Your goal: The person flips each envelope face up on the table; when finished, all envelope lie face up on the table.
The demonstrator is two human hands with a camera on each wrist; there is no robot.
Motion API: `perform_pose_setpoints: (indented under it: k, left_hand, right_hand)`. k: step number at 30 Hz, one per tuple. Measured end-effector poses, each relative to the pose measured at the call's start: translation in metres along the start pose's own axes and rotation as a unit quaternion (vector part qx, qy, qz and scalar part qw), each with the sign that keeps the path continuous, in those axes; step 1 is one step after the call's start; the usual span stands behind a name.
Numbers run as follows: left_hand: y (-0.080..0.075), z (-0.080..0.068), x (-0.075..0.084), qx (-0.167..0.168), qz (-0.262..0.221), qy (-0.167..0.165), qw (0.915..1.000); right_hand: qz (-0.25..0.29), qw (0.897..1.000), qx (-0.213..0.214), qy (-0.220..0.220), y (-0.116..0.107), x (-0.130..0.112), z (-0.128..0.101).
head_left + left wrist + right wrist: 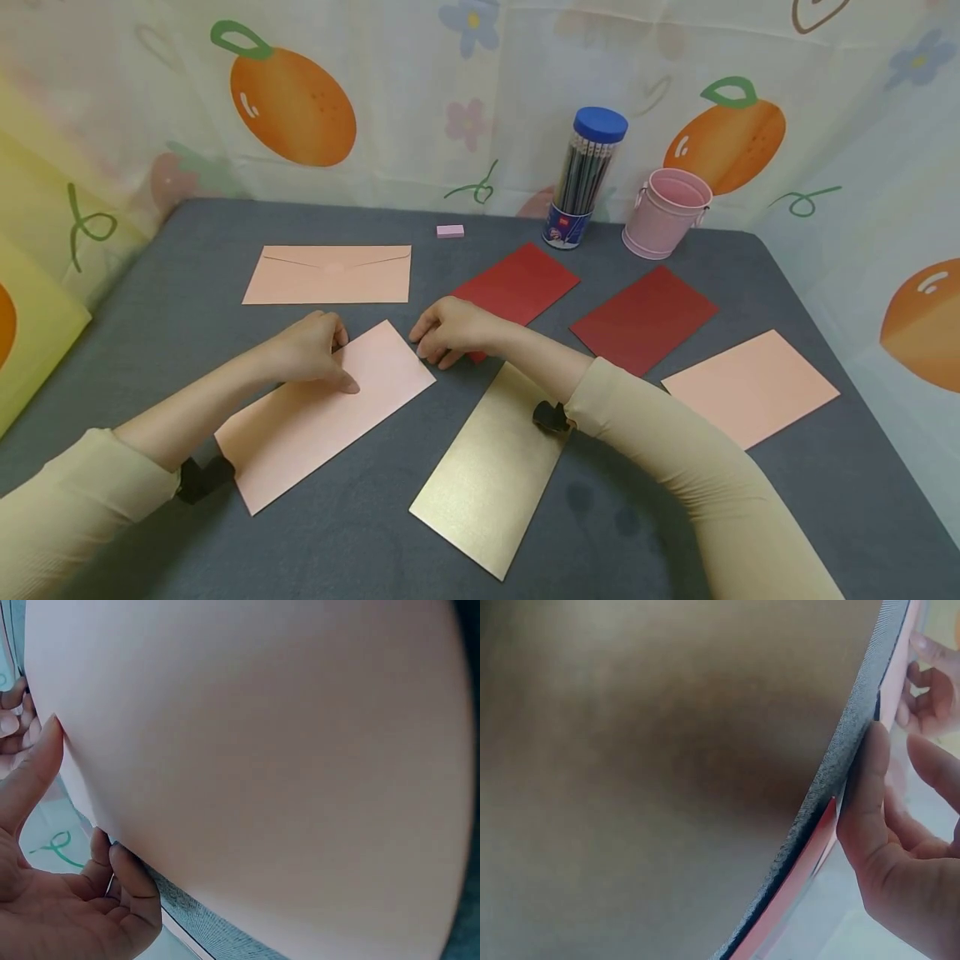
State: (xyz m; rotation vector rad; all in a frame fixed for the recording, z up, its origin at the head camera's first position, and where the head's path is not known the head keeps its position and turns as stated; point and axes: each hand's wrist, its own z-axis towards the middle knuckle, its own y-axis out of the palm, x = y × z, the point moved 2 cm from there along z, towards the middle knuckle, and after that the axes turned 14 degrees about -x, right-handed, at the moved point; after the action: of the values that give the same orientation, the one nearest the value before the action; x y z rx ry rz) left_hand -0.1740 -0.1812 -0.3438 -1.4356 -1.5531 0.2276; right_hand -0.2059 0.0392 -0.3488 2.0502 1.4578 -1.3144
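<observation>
A pink envelope (322, 417) (262, 765) lies slanted on the grey table (187, 242). My left hand (341, 358) (86, 791) grips its upper left edge, thumb on top and curled fingers at the edge. The right hand (431, 350) (900, 742) sits at the envelope's far right corner with loosely bent fingers touching it and the thumb down on the table. That forearm crosses a gold envelope (491, 467) (645, 765). A red envelope (517, 283) (810, 847) lies just behind the right hand.
A second red envelope (645, 317) and a pink one (750, 383) lie to the right. A pink envelope with its flap showing (330, 275) lies at the back left. A small eraser (450, 231), a pencil tub (585, 179) and a pink bucket (666, 212) stand at the back.
</observation>
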Motion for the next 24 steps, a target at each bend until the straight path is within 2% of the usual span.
perform_pose_setpoints:
  k: [11,14,17,21,24]
  left_hand:
    - [-0.004,-0.003,0.004,-0.016,0.001,-0.025,0.9996]
    - [-0.006,-0.004,0.006,-0.008,-0.010,-0.017,0.9998]
    - [-0.008,-0.006,0.007,0.002,-0.030,0.009,0.9995]
    - [-0.013,-0.008,0.008,-0.009,-0.052,0.034,0.9980]
    - [-0.018,-0.011,0.009,-0.020,-0.050,0.031,0.9980]
  right_hand:
    - [-0.029,0.999,-0.017,-0.008,0.000,0.000,0.002]
    - [-0.037,0.999,-0.024,-0.009,0.000,-0.001,0.002]
    - [-0.036,0.999,-0.028,-0.014,0.001,-0.002,0.000]
    - [-0.027,0.999,-0.034,-0.018,0.001,-0.002,-0.001]
    - [-0.011,0.999,-0.043,-0.019,0.001,-0.002,-0.002]
